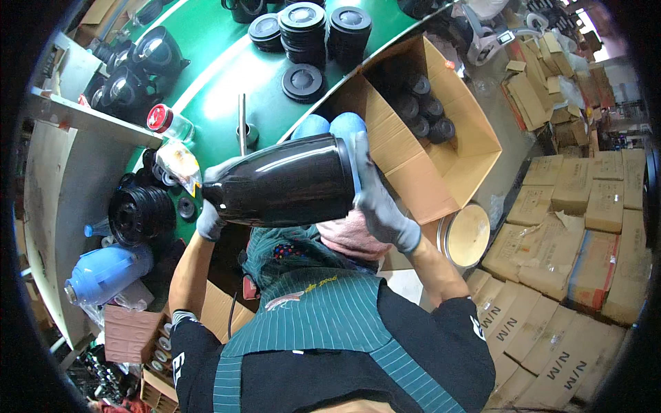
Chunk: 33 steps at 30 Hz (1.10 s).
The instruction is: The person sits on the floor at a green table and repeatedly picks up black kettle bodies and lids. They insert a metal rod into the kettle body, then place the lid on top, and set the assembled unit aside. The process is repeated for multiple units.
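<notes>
A glossy black bottle-shaped shell (282, 182), likely a vacuum flask body, lies sideways across the front of me, narrow neck to the left. My grey-gloved left hand (211, 221) is closed around the neck end. The wide open end rests against the palm and fingers of my grey-gloved right hand (377, 203), so both hands hold the shell. Just beyond it two rounded blue ends (348, 124) show; the shell and my right hand hide the rest of them. An upright metal rod (242, 124) stands on the green table behind the shell.
Stacked black lids (303, 31) stand on the green table (213, 79), near a red-capped jar (169, 122). Black discs (141, 215) and a blue flask body (110, 272) sit at left. An open carton (458, 165) holds black pieces; a round stool (468, 234) and stacked cartons (551, 275) are at right.
</notes>
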### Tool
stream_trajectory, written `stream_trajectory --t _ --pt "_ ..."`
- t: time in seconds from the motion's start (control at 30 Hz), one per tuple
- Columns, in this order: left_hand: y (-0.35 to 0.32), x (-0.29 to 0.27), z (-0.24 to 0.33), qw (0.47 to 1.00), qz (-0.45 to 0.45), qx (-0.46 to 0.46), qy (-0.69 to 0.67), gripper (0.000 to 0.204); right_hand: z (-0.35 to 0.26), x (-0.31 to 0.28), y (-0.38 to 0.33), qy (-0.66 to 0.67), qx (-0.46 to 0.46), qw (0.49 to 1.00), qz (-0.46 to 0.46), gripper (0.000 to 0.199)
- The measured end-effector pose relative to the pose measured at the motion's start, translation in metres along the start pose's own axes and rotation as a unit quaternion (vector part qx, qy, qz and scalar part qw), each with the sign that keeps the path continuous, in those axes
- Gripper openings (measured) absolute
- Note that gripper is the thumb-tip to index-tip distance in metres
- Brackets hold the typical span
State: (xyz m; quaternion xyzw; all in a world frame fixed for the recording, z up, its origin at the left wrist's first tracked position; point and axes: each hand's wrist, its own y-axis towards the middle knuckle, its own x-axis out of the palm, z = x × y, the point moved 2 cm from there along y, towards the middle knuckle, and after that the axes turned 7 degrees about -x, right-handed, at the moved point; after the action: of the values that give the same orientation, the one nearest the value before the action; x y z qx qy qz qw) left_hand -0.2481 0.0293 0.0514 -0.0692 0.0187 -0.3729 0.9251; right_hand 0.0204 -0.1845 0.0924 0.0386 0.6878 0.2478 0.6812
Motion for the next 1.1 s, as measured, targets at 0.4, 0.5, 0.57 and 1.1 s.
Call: stream_trajectory --t 0.4,0.5,0.57,1.1 --pt "0.009 0.013 0.015 0.994 0.025 0.036 0.099 0.046 0.000 -0.017 0.008 0.499 0.229 0.831 0.094 0.095" --pt "0.003 0.014 0.008 0.991 0.022 0.049 0.124 0.046 -0.005 -0.014 0.014 0.497 0.125 0.839 0.182 0.107" --pt "0.005 0.023 0.016 0.989 0.016 0.064 0.136 0.046 -0.008 -0.011 0.011 0.592 0.215 0.752 0.193 0.095" --pt "0.021 0.056 -0.045 0.806 -0.066 0.265 0.524 0.084 0.074 0.021 -0.006 0.513 0.148 0.845 0.029 0.069"
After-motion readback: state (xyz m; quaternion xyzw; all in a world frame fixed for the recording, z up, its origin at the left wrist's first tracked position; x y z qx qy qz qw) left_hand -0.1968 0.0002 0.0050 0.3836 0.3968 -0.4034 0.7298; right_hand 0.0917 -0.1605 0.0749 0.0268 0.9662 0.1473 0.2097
